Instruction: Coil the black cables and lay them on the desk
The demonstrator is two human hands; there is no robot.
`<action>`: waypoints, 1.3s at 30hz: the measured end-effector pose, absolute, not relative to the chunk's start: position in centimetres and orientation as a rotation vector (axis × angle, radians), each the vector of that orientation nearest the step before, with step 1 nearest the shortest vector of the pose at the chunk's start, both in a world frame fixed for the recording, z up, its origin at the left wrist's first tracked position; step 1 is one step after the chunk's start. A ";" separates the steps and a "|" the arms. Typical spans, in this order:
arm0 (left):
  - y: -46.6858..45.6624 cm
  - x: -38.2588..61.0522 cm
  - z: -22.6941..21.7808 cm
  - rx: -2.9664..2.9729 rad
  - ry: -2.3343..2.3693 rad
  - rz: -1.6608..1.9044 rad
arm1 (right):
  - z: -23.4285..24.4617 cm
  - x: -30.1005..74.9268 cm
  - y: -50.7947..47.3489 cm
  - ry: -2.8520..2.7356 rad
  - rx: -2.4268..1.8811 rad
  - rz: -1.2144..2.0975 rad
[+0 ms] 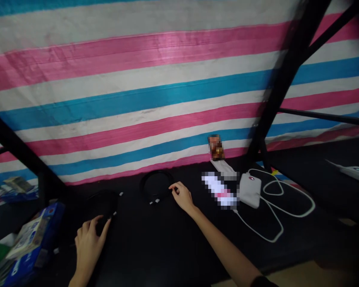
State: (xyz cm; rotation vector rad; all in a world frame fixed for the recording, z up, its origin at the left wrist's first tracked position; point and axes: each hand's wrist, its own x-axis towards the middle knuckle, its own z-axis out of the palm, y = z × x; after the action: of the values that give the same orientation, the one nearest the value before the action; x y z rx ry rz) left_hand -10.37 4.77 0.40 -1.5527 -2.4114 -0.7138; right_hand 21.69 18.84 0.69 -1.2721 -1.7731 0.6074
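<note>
A looped black cable (157, 172) with light metal plugs lies on the black tabletop (155, 243). My right hand (183, 196) pinches the right side of that loop between thumb and fingertips. To the left lies another black cable, dim against the table, with a light plug (121, 194) showing at its upper end. Beside it my left hand (89, 241) rests with thumb and fingers apart, the thumb tip close to a second small plug (115, 213). Whether the left fingertips touch this cable I cannot tell.
A white power bank (250, 190) with a white cable (275, 240) lies to the right, beside a lit, blurred-out phone (219, 191). Blue boxes (49, 223) are stacked at left. Black frame bars (283, 93) stand before a striped sheet (137, 91).
</note>
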 end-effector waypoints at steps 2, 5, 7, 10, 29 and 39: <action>4.7 -10.1 0.4 -1.536 -2.427 -0.700 | 0.6 21.7 18.9 -1.783 -1.288 0.609; 5.0 -9.8 0.6 -1.540 -2.431 -0.860 | 0.6 21.7 19.0 -1.802 -1.314 0.616; 5.2 -9.8 0.6 -1.518 -2.413 -0.947 | 0.5 21.7 19.0 -1.814 -1.312 0.615; 5.1 -10.0 0.4 -1.433 -2.394 -1.006 | 0.4 21.7 19.0 -1.831 -1.302 0.607; 4.9 -8.7 1.7 -1.556 -2.330 -0.976 | 0.0 21.3 18.8 -1.883 -1.286 0.577; 8.6 -14.3 3.8 -1.520 -2.675 -0.911 | 0.5 21.1 18.3 -1.830 -1.280 0.580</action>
State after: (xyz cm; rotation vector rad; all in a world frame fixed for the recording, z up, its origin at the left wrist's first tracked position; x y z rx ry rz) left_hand -14.29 8.64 3.78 -1.5198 -2.6749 -0.9112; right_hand 21.15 18.31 0.51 -1.2801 -1.8297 0.5801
